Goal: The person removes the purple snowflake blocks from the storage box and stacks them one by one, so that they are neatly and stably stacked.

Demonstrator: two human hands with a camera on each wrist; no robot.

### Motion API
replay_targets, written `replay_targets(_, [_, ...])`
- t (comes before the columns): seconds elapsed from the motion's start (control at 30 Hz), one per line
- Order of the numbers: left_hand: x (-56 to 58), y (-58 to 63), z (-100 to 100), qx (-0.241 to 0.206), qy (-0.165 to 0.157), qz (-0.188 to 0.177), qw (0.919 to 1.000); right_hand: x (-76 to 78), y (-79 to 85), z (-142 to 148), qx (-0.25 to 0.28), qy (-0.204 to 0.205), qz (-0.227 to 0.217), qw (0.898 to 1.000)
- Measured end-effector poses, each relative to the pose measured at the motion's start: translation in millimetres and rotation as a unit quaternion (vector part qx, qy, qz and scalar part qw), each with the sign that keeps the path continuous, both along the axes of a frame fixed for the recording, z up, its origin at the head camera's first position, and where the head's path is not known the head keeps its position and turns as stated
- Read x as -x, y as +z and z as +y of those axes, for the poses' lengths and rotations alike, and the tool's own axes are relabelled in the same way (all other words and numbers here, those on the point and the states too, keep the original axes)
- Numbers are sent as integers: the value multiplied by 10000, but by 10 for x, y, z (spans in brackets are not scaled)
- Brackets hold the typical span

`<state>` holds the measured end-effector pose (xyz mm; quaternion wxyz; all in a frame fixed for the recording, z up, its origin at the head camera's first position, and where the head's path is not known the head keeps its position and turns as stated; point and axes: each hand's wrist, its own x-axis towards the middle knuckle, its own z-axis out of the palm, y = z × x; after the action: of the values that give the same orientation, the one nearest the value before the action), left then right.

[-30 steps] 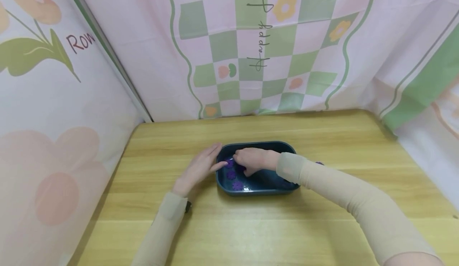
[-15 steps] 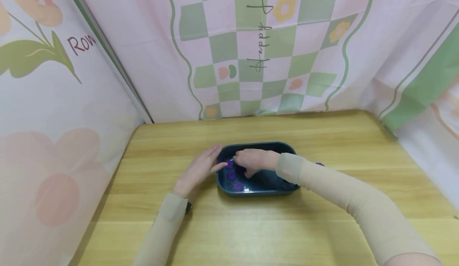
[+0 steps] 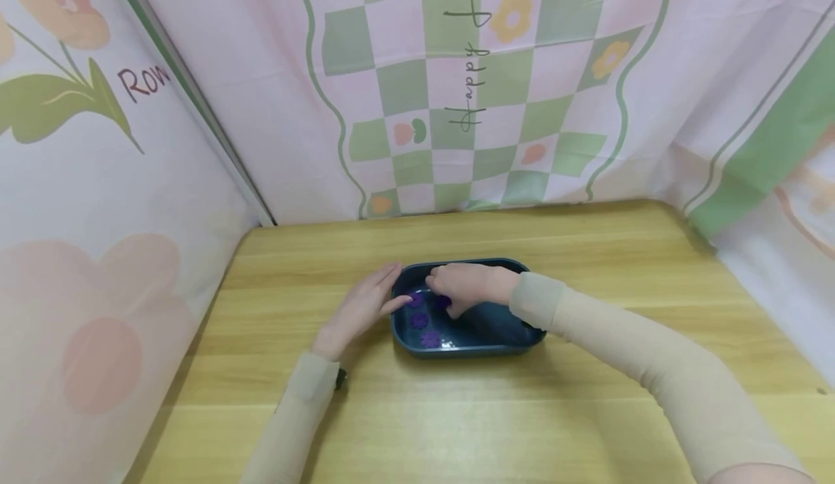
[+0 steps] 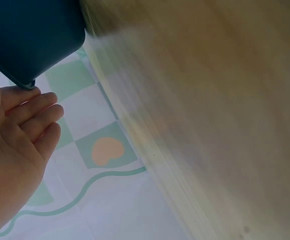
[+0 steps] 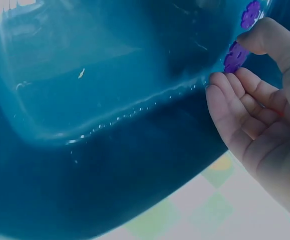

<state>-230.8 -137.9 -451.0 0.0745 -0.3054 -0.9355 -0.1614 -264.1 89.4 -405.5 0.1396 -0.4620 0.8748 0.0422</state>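
Observation:
A dark blue oblong tub (image 3: 470, 352) stands on the table. Inside its left end lie purple flower-shaped pieces: one nearest the front (image 3: 430, 338), another behind it (image 3: 419, 320), and a third (image 3: 415, 300) beside the left thumb. My right hand (image 3: 466, 285) reaches into the tub. Between its thumb and fingertips it pinches a purple flower-shaped piece (image 5: 236, 57), low near the tub floor. My left hand (image 3: 359, 309) lies at the tub's left end with fingers extended, the thumb over the rim. In the left wrist view, its fingertips (image 4: 32, 92) touch the rim's corner.
The wooden table (image 3: 470, 426) carries the tub near its middle. A patterned curtain (image 3: 457, 93) hangs along the back edge, and printed cloth (image 3: 98, 288) closes off the left side. My right sleeve (image 3: 626, 346) crosses over the tub's right rim.
My right hand has shifted slightly right, and more of the purple piece at its fingertips shows. The purple thing on the table beyond the right sleeve is no longer visible. My left hand stays at the rim.

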Motion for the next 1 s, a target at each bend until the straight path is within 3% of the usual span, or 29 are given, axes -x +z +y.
replay_targets(0.77, [-17, 4, -13, -63, -28, -63, 10000, -31, 333, 448, 522, -352, 50, 9980])
replay_targets(1.0, [-18, 1, -3, 35, -101, 247, 9996, -15, 369, 589, 502, -580, 6, 9971])
